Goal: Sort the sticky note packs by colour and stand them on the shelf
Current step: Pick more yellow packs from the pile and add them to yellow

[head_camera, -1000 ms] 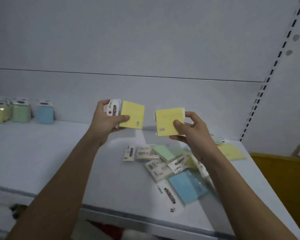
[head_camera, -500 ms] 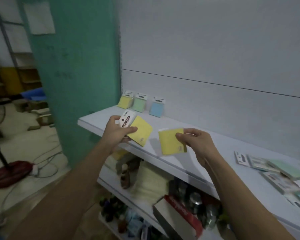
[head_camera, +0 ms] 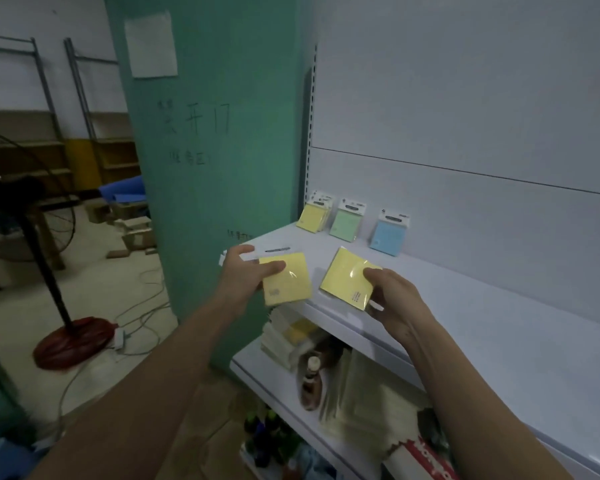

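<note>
- Teal-painted square pillar: stands at the left end of the shelving, with faint writing on its face and a pale paper sheet taped near the top.
- White flat metal shelf: the work surface; a lower shelf beneath it holds bottles and pale stacked packs.
- Left hand: thumb on the front and fingers curled behind, pinching a yellow square cellophane-wrapped sticky note pack with a white header card, held over the shelf's front left corner.
- Right hand: thumb pressed on the face and fingers behind, gripping a second yellow square wrapped sticky note pack, tilted, just above the shelf near its front edge.
- Standing yellow pack group, single green pack and single blue pack: upright in a row against the back panel, left to right, each apart from its neighbour.
- Step in hand, as judged: both yellow packs are being carried toward the yellow group; neither is yet set down.
- Next move, as judged: it calls for reaching to the back left, turning each pack upright with header on top, and leaning it against the yellow group without toppling the green neighbour.
</note>
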The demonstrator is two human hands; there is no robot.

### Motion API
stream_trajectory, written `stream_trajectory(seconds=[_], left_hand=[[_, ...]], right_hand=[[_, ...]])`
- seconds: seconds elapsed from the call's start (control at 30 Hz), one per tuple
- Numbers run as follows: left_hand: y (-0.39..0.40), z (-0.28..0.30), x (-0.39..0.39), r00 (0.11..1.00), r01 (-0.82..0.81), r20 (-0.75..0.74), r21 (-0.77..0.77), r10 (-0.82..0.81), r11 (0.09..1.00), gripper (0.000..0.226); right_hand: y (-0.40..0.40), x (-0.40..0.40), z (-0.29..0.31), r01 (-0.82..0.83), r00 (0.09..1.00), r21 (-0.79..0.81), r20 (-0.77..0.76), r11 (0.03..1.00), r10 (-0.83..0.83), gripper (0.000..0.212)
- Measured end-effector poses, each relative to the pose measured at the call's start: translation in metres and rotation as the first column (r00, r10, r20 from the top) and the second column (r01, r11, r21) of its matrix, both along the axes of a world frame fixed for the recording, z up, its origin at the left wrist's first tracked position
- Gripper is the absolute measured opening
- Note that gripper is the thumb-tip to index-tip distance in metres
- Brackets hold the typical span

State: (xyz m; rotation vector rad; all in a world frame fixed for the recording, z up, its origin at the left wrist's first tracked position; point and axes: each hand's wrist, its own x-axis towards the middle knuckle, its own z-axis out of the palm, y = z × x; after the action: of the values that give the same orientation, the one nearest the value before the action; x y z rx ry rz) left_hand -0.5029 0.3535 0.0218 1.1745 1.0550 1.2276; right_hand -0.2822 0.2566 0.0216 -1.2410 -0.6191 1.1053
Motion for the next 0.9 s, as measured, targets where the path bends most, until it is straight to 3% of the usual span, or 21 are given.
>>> stream_trajectory(seconds=[0.13,0.23,0.43,0.53,0.77,0.9], left_hand=[[0.057,-0.011,-0.001,0.992,0.122,0.000,-0.050,-0.123,0.991,0.038],[0.100,-0.013,0.004,0.989,0.147,0.005,-0.071,-0.147,0.986,0.037],[0.188,-0.008,0.020,0.986,0.165,-0.019,-0.105,-0.168,0.981,0.054],[0.219,-0.008,0.028,0.968,0.251,0.009,-0.129,-0.252,0.959,0.044],[0.292,-0.005,0.043,0.908,0.418,0.025,-0.158,-0.419,0.895,0.037],[0.332,-0.013,0.055,0.847,0.518,-0.038,-0.158,-0.530,0.841,0.032]], right_hand=[[0.060,-0.008,-0.013,-0.050,0.986,0.068,-0.157,0.996,0.060,0.006],[0.105,-0.011,-0.017,-0.087,0.963,0.129,-0.244,0.988,0.117,0.024],[0.181,-0.001,-0.019,-0.110,0.976,0.152,-0.171,0.982,0.136,0.048],[0.206,0.003,-0.021,-0.118,0.981,0.150,-0.136,0.982,0.139,0.055],[0.257,0.012,-0.021,-0.038,0.978,0.150,-0.199,0.988,0.068,0.031],[0.284,0.014,-0.018,0.122,0.990,0.138,-0.081,0.983,-0.111,0.023]])
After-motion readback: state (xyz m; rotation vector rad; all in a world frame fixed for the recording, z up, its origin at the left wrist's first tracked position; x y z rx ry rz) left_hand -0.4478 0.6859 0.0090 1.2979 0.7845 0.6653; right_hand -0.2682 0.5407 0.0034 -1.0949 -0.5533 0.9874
